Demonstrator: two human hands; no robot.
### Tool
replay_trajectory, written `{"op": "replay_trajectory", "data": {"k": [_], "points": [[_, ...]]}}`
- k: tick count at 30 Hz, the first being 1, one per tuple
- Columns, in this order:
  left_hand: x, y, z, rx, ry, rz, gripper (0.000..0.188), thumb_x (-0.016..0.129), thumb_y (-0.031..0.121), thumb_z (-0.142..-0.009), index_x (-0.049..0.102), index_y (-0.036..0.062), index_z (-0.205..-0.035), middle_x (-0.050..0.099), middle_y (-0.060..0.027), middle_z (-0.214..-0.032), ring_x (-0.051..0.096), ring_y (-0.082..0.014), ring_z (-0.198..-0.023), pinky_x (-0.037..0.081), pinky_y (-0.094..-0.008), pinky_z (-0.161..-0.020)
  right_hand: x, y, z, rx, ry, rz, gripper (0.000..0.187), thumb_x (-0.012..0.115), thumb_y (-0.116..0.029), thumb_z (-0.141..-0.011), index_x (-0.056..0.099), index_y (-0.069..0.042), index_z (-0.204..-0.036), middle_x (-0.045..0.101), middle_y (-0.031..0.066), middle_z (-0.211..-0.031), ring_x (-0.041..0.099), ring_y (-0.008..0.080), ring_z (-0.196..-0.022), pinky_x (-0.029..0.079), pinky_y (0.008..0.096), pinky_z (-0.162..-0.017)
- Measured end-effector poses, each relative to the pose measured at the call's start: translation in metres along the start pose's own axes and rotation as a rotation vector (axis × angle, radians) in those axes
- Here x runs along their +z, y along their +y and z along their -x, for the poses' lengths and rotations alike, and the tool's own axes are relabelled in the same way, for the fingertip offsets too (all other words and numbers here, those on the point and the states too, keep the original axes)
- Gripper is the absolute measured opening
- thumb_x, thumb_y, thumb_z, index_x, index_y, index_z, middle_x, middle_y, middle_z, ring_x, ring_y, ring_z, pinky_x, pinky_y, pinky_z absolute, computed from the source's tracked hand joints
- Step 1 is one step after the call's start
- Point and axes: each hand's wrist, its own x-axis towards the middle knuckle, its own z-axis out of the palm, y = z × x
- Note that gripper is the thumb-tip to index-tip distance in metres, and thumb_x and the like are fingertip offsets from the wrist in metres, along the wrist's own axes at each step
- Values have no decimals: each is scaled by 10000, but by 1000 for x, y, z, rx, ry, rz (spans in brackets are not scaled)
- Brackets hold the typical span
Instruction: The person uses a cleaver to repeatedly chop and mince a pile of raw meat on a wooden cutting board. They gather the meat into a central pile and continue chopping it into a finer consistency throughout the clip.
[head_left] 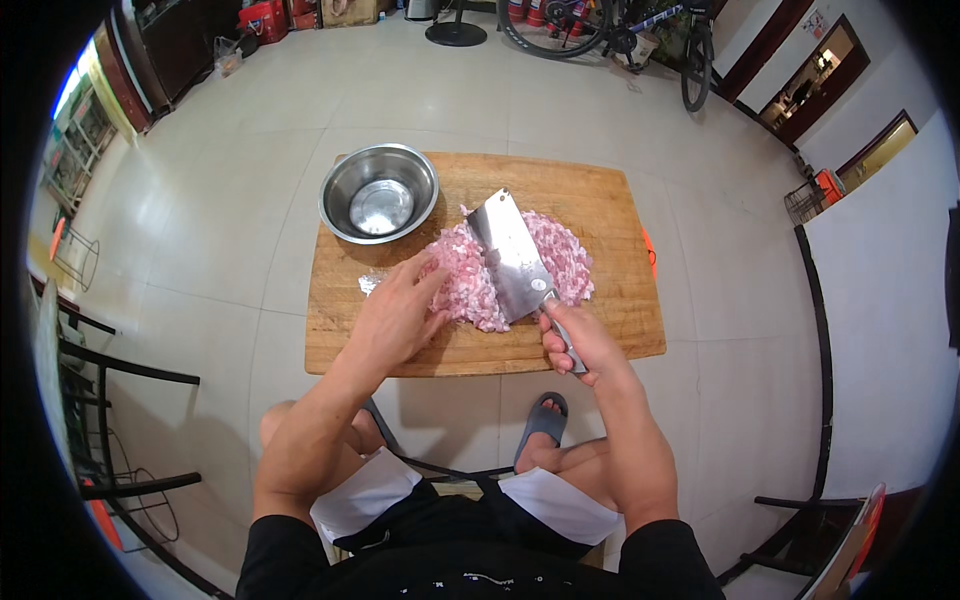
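Note:
A broad cleaver (513,252) stands in a heap of pink minced meat (566,258), splitting it into a left and a right part. My right hand (582,342) is wrapped round its metal handle, at the near side of the heap. On the left part of the meat rests my left hand (402,308), fingers stretched and a little apart, holding nothing. Under the meat lies a wooden cutting board (620,310). A steel bowl (381,194), its inside bare and shiny, sits at the board's far left corner.
A small clear or silvery scrap (370,283) lies left of my left hand. An orange loop (650,252) shows at the board's right edge. Below are my slippered feet (542,425). Dark chair parts (130,370) stand left; a bicycle (610,35) and a fan base (456,34) are far off.

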Motion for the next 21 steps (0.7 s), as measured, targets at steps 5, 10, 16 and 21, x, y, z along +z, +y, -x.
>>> {"op": "replay_trajectory", "data": {"k": [5,10,16,21], "points": [[0,-5,2,12,22,-17,562,835,158,-886,652,65,-1409,559,-191,-1546,567,-401,-1388,502,-478,-1149,-4,-7,0,9,48,17,394,569,-463,-1120,567,-92,-986,508,-24,-628,439,94,-416,373,299,-404],[0,0,1,32,36,-34,538,828,157,-889,655,44,-1386,583,-205,-1506,588,-389,-1363,516,-461,-1134,-15,-15,1,26,154,-27,384,572,-449,-1125,577,-87,-998,505,-23,-622,415,96,-417,358,303,-410],[3,0,0,30,17,-53,519,825,174,-896,661,46,-1372,591,-195,-1486,594,-391,-1350,521,-462,-1123,-15,-16,8,-33,157,-8,380,554,-432,-1137,574,-81,-992,505,-13,-622,420,95,-418,364,295,-412],[4,0,-1,28,20,-52,494,828,171,-889,677,60,-1346,611,-178,-1443,605,-386,-1330,527,-465,-1106,-6,-10,32,-178,25,59,374,531,-410,-1151,565,-78,-983,505,-7,-636,424,86,-421,367,263,-405]]}}
